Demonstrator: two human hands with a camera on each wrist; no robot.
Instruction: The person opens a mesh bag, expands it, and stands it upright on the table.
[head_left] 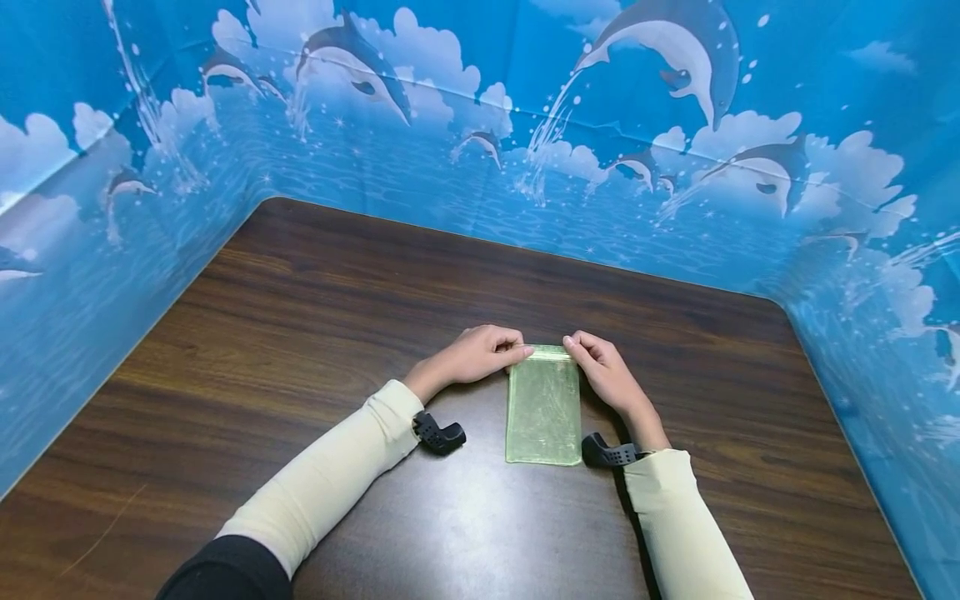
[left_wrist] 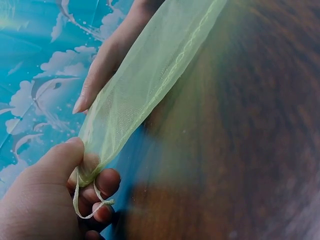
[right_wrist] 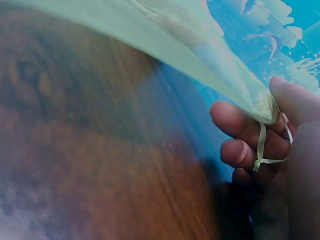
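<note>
A pale green, see-through mesh drawstring pouch (head_left: 543, 417) hangs flat in the head view, its gathered-channel edge at the far side. My left hand (head_left: 483, 352) pinches its far left corner between thumb and fingers. At the far right corner, my right hand (head_left: 603, 371) pinches the fabric in the same way. A knotted ribbon loop (left_wrist: 82, 205) dangles from the pouch below my left thumb in the left wrist view. Another ribbon loop (right_wrist: 260, 145) hangs across my right fingers in the right wrist view. Whether anything lies inside cannot be made out.
Beneath the hands is a dark wood-grain table (head_left: 337, 283) with rounded far corners. A blue dolphin-print cloth (head_left: 420, 167) stands around its back and sides. Black wrist devices, left (head_left: 439, 434) and right (head_left: 609, 452), sit at the cream sleeve cuffs.
</note>
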